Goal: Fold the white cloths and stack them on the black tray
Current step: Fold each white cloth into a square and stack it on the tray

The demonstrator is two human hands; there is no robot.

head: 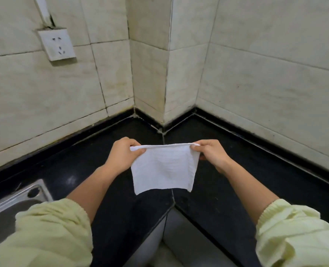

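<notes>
Your left hand (121,153) and right hand (211,154) each pinch a top corner of the cloth (162,168). It hangs between them, above the counter (121,199). Sink (15,197) sits below-left of your left hand.

**White cloth held up over a corner counter**

A white cloth (163,168) hangs in the air above the black counter (109,151), stretched by its top edge. The left hand (122,155) pinches the upper left corner; the right hand (211,154) pinches the upper right. Pale green sleeves (50,234) are pushed up both forearms. A steel sink (9,201) sits at lower left, a wall socket (56,44) on the tiles above.
</notes>
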